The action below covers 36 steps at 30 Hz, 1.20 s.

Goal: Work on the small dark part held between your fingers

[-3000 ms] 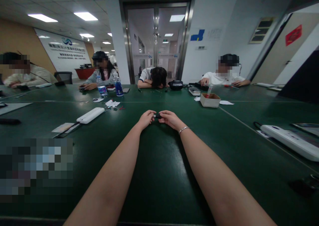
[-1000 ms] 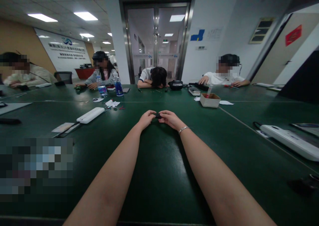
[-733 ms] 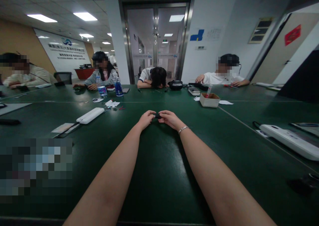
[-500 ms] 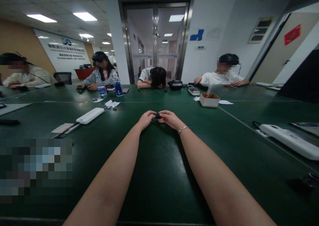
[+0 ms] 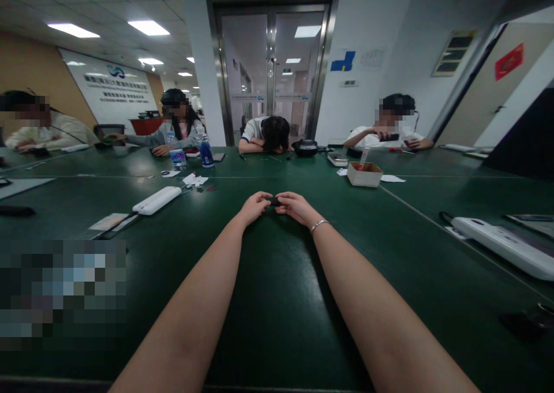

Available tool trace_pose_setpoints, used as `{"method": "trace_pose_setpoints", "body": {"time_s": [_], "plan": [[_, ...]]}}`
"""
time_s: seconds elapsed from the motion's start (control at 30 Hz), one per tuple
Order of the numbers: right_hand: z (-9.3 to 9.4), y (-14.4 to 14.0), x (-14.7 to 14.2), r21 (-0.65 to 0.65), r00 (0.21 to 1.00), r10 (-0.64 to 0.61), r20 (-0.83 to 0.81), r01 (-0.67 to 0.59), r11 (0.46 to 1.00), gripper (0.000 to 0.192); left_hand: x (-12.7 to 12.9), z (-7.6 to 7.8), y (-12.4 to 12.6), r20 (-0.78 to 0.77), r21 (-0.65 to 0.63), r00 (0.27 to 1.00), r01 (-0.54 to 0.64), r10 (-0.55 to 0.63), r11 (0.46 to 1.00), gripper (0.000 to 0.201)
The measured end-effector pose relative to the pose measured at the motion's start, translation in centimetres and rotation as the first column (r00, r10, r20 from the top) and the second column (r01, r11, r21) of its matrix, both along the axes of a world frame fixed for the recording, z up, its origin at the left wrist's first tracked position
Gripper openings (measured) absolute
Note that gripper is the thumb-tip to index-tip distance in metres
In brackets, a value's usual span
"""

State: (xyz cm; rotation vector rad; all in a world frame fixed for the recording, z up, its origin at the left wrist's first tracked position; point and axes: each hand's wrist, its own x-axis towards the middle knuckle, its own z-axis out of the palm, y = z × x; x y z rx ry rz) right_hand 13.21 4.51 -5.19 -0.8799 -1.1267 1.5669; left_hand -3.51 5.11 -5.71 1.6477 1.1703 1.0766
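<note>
Your 2 hands have hardly moved over the last 3 seconds. Your left hand (image 5: pixel 253 206) and right hand (image 5: pixel 294 205) still meet at the middle of the dark green table (image 5: pixel 277 300), forearms stretched straight out, fingertips pinched from both sides on a small black object (image 5: pixel 273 201). It sits between your thumbs and forefingers, just above or resting on the tabletop; I cannot tell which, and it is too small to say what it is. Both sets of fingers are closed narrow around it. A thin silver bracelet (image 5: pixel 319 225) circles your right wrist.

What has changed is around you, not in your grip. The person in the white shirt (image 5: pixel 392 134) at the far right has lifted a dark item up in front of them, and the person in the grey top (image 5: pixel 173 133) at the far left now reaches an arm out sideways. Since your own hold looks the same as before, I judge you are working the object with tiny finger motions.

Nearby lie a white rectangular power strip (image 5: pixel 156 200) to your left and a small brown cardboard box (image 5: pixel 365 173) ahead right.
</note>
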Motion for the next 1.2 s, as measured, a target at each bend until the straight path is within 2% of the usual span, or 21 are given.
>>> {"method": "trace_pose_setpoints", "body": {"time_s": [0.3,0.4,0.5,0.6,0.67,0.7,0.8,0.9,1.0,1.07,1.1,1.2], "plan": [[0.11,0.01,-0.28,0.010,0.998,-0.034,0.061,0.034,0.999,0.004,-0.18,0.08,-0.50,0.087,0.115,0.996,-0.025,0.015,0.993,0.017],[0.20,-0.09,-0.44,0.023,0.991,-0.052,0.127,0.049,0.999,0.012,-0.26,0.25,-0.56,0.149,0.113,0.989,-0.030,0.013,0.993,0.016],[0.31,-0.35,-0.20,0.035,0.993,-0.030,0.112,0.026,0.999,0.006,-0.35,0.28,-0.49,0.167,0.090,0.986,-0.032,0.017,0.995,0.017],[0.39,-0.61,0.20,0.078,1.000,0.003,0.014,-0.004,0.997,0.045,-0.37,0.16,-0.34,0.161,0.073,0.987,-0.035,0.023,0.997,0.018],[0.36,-0.58,0.24,0.081,1.000,0.028,-0.002,-0.028,0.996,0.054,-0.34,0.07,-0.26,0.169,0.074,0.985,-0.031,0.018,0.997,0.018],[0.33,-0.50,0.16,0.067,0.999,0.038,0.013,-0.038,0.997,0.048,-0.33,0.03,-0.22,0.174,0.078,0.985,-0.025,0.011,0.997,0.017],[0.21,-0.14,-0.26,0.038,0.994,0.011,0.110,-0.015,0.999,0.013,-0.33,-0.04,-0.14,0.178,0.082,0.984,-0.017,0.002,0.997,0.018],[0.18,-0.05,-0.29,0.046,0.986,0.005,0.169,-0.012,0.999,0.007,-0.33,-0.08,-0.06,0.173,0.077,0.985,-0.022,0.008,0.997,0.018],[0.20,-0.25,0.15,0.088,0.996,0.024,0.082,-0.031,0.996,0.046,-0.31,-0.14,0.01,0.180,0.067,0.984,-0.021,0.008,0.998,0.017],[0.15,-0.26,0.28,0.093,0.999,0.021,0.035,-0.024,0.995,0.059,-0.28,-0.17,0.04,0.194,0.061,0.981,-0.012,0.000,0.998,0.017],[0.10,-0.19,0.21,0.080,0.999,0.015,0.041,-0.018,0.997,0.054,-0.27,-0.18,0.06,0.200,0.061,0.980,-0.007,-0.005,0.998,0.017],[-0.11,0.22,-0.34,0.046,0.991,-0.025,0.131,0.019,0.999,0.015,-0.28,-0.19,0.09,0.209,0.067,0.978,-0.008,-0.006,0.998,0.016]]}}
